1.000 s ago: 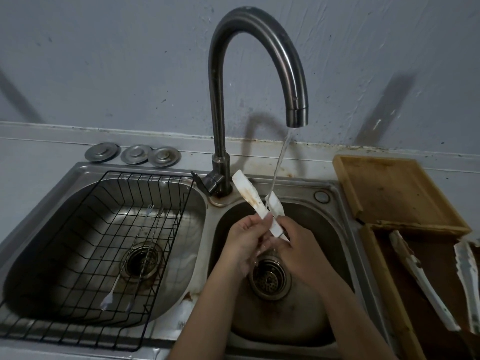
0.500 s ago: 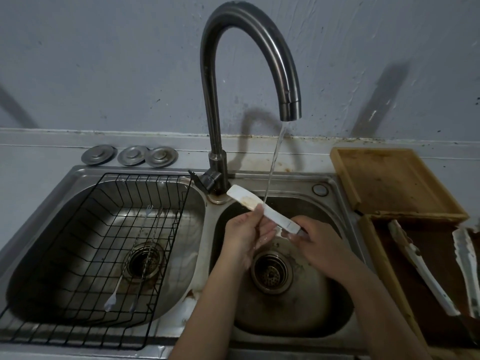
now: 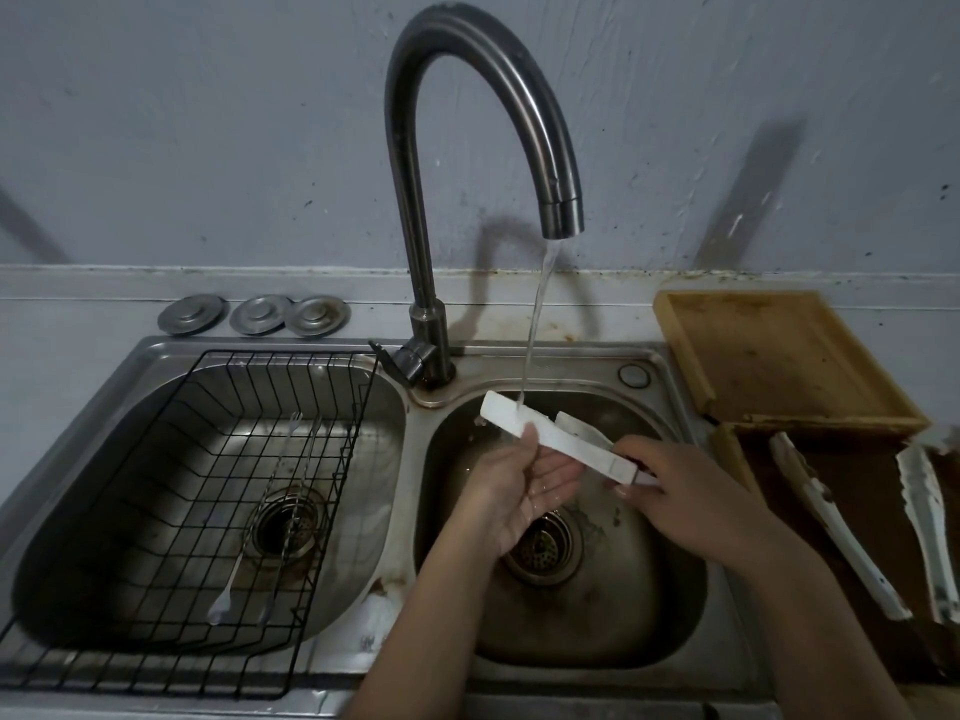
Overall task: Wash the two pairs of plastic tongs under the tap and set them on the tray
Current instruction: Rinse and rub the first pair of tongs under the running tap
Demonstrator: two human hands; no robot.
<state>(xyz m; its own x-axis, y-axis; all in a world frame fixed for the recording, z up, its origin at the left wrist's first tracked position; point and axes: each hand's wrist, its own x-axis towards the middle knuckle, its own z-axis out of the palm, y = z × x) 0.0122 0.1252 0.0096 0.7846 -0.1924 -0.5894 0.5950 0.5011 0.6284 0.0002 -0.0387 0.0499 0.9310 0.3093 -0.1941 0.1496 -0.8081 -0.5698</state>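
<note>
The double sink (image 3: 670, 366) fills most of the view, its left basin holding a black wire rack (image 3: 171, 511) with thin metal utensils lying in it, its right basin in use under the curved tap (image 3: 415, 163), whose stream of water (image 3: 535, 324) falls onto the far end of the white tongs (image 3: 550, 439) held over the drain. To the right, on the table, sit two wooden trays: the far tray (image 3: 779, 356) is bare, and the near tray (image 3: 727, 449) already carries what looks like a second pair of tongs (image 3: 841, 527), its arms spread apart. Whether that pair is washed I cannot tell from here; if so, about half the job is done. The right hand (image 3: 691, 491) is closed around the hinge end of the tongs in the sink, while the left hand (image 3: 524, 491) lies mostly open beneath them, thumb pressed on the upper arm. Rinsing is under way; setting this pair on the tray remains.
</note>
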